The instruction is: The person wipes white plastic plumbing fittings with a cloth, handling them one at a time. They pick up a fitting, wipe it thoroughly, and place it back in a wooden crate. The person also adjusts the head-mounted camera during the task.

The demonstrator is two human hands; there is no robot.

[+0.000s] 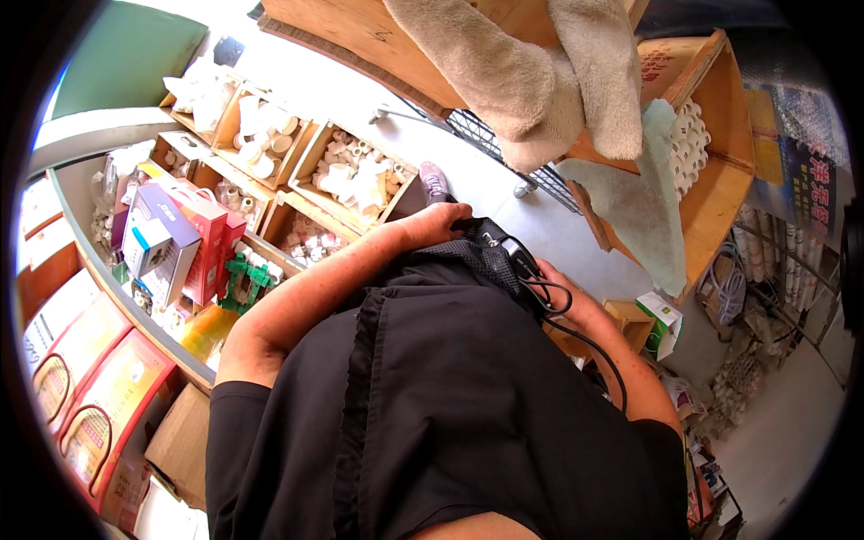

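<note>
At my waist, my left hand [442,223] has its fingers closed on the edge of a black mesh pouch [482,246]. My right hand [553,287] is at the pouch's other side, partly hidden behind a small device [518,255] with a black cable [594,344]; whether it grips the device or the pouch I cannot tell. The cable loops over that hand and runs down along the forearm. Beyond the hands, a beige plush cloth [499,81] and a pale green cloth [628,209] hang over wooden boxes.
Wooden bins of white plastic pipe fittings [354,175] stand on the left, beside colourful cartons [162,236]. Red gift boxes [111,405] line the lower left. A wire rack [479,131] on casters and a wooden crate [725,196] stand at the upper right. A shoe [433,181] shows on the floor.
</note>
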